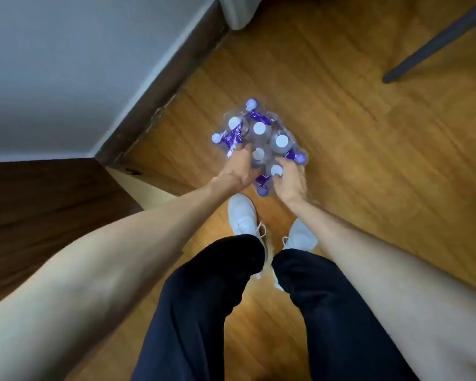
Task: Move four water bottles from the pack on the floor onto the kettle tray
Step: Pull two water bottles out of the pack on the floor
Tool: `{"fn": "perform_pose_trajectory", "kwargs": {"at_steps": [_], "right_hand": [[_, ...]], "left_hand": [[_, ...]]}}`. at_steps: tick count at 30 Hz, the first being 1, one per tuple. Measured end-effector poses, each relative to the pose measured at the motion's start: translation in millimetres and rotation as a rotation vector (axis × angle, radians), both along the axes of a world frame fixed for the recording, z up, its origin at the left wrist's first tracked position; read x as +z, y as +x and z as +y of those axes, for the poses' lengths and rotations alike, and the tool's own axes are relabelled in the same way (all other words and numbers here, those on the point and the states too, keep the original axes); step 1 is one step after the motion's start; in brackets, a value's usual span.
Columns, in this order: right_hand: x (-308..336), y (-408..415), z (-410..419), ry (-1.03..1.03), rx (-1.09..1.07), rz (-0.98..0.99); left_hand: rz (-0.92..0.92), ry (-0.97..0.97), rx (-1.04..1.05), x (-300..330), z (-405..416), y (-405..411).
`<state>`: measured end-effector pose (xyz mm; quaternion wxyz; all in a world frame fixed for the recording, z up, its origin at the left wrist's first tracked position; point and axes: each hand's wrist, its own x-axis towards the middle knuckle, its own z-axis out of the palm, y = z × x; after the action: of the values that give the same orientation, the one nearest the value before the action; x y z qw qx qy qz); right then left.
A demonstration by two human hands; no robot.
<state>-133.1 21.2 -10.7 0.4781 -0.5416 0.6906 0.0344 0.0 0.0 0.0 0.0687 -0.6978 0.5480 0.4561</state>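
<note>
I note clear bottles (259,141), white caps (259,128), purple labels (232,134); floor (355,127) orange-brown wood grain; shoes (243,215) white, trousers (204,312) navy.

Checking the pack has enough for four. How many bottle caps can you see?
9 caps in the pack: far end, left edge, right edge, between the hands, nearest. Hands may hide more.

Pack (259,138): on the floor (355,133), ahead of both shoes.
Wall (52,64): left of pack.
Chair leg (434,42): far right.
</note>
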Motion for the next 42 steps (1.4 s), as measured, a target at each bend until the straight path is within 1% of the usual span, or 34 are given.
{"fn": "perform_pose_trajectory", "kwargs": {"at_steps": [3,6,9,11,13,15,19,24,28,33,37,42], "right_hand": [[-25,1,-5,-0.071,0.133,0.048],[-38,5,-7,-0.068,0.258,0.125],[-50,12,-5,-0.113,0.312,0.22],[-58,17,-3,-0.157,0.348,0.271],[-61,22,-5,-0.151,0.342,0.299],[-61,26,-5,-0.15,0.352,0.315],[-59,23,-3,-0.144,0.372,0.279],[-46,16,-3,-0.126,0.337,0.224],[-25,13,1,-0.13,0.301,0.196],[22,14,-1,-0.104,0.255,0.198],[76,14,-4,-0.097,0.23,0.188],[156,12,-4,-0.07,0.153,0.163]], "left_hand": [[-0.036,-0.014,0.007,-22,-10,-5],[-0.042,-0.017,-0.024,-41,-15,-11],[-0.074,-0.04,-0.016,-55,-14,-14],[-0.067,-0.07,0.008,-59,-12,-15],[-0.051,-0.108,-0.001,-62,-10,-13],[-0.053,-0.117,-0.022,-67,-9,-10],[-0.035,-0.138,-0.023,-67,-7,-7],[0.003,-0.161,0.044,-53,-3,-4],[-0.013,-0.151,0.035,-32,0,-3],[-0.023,-0.175,0.025,19,4,1],[-0.055,-0.19,0.033,72,6,5],[-0.027,-0.19,0.074,157,17,11]]}}
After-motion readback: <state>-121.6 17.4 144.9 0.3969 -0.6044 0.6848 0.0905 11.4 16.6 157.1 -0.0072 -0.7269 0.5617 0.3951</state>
